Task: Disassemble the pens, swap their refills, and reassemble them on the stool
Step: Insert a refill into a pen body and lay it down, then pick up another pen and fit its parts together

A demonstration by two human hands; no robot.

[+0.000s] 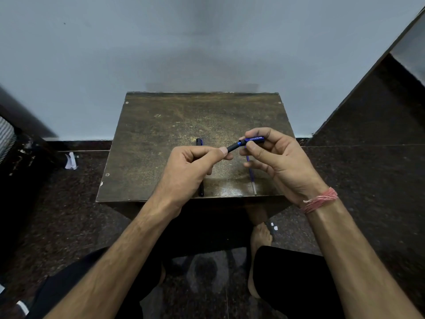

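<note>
Now we hold one pen (245, 143) above the stool (161, 125), left hand (190, 166) fingers pinching its black grip, right hand (276, 155) fingers gripping the blue barrel, likely for twisting; a loose refill (251, 178) lies on the stool beneath.

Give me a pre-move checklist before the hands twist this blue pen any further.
1. Left hand pinches the black grip section: ok.
2. Right hand grips the blue pen barrel: ok.
3. Joint between the two parts visible: ok.
4. Loose blue refill lies on the brown wooden stool: ok.
5. Second dark pen on the stool, partly hidden by the left hand: ok.
6. Refill inside the held pen: cannot tell.
</note>
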